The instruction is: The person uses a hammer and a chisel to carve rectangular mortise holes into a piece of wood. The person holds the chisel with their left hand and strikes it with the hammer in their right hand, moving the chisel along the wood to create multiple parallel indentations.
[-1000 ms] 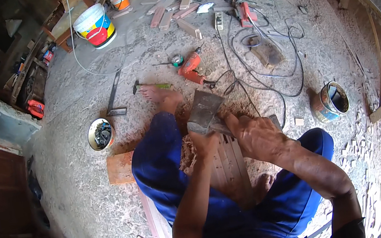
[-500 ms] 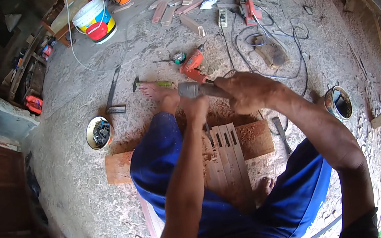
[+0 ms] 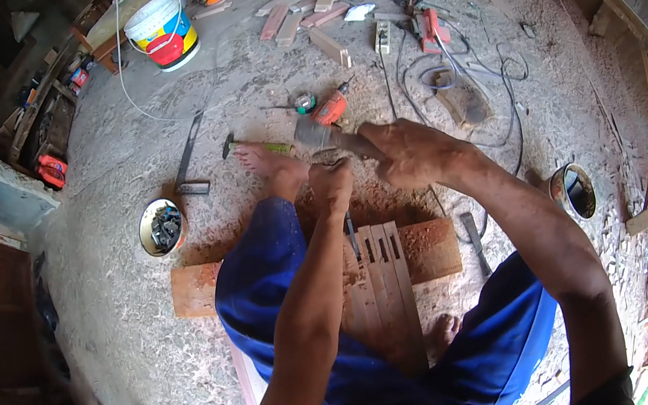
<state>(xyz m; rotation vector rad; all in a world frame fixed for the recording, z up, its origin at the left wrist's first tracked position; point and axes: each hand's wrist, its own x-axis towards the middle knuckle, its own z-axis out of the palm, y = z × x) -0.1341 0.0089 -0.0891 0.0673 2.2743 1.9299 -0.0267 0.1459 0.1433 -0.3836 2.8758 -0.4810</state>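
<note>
My left hand (image 3: 332,184) is closed around a chisel (image 3: 352,236), whose narrow blade points down at a slot in the wooden strips (image 3: 384,269). Several of these strips lie side by side between my legs, with slots cut near their far ends. Under them a thick wooden block (image 3: 432,252) lies crosswise, dusted with chips. A mallet (image 3: 344,142) with a thick grey head is gripped in my right hand (image 3: 409,152). Its head is raised just above my left hand, apart from it. The chisel's handle is mostly hidden by my fingers.
Beyond my hands lie a red drill (image 3: 333,106), a green-handled hammer (image 3: 275,147) and a square (image 3: 193,188). A can of dark metal pieces (image 3: 163,226) stands left, another can (image 3: 574,192) right. A second chisel (image 3: 475,243) lies beside the block. Cables (image 3: 513,124) loop at right.
The mallet's head has lifted away from the top of my left hand and tilted up. My left hand still holds the chisel at the slots. The view has shifted slightly.
</note>
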